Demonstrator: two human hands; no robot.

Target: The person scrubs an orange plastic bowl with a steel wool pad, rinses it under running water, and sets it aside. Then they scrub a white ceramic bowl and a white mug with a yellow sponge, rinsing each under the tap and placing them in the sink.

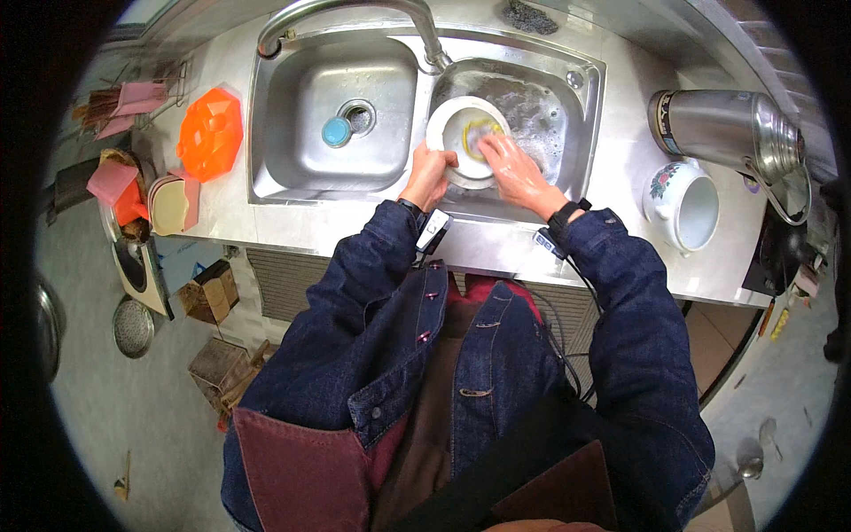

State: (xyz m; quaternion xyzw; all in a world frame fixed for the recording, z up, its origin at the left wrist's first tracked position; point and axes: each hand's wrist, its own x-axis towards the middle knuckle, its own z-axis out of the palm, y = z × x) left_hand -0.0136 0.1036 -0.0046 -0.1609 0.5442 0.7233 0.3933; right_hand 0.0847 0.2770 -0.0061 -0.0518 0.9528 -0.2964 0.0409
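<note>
Over the right basin of a steel double sink (336,193), my left hand (429,176) grips the left rim of a white bowl (459,108). My right hand (515,169) is inside the bowl with a yellow-edged scrubbing pad or cloth (475,136) under its fingers; the pad is blurred and partly covered. Suds and water lie in the right basin. A curved steel faucet (435,53) reaches over the divider, with its spout above the bowl. In the left basin a round blue drain stopper or lid (336,132) rests beside the drain.
An orange faceted plastic lid or dish (211,135) lies on the counter at left, near pink and cream containers (169,206). To the right are a metal thermos flask (721,126) lying toward the wall and a white flowered ceramic pot (697,209). A dark scouring pad (530,18) sits behind the sink.
</note>
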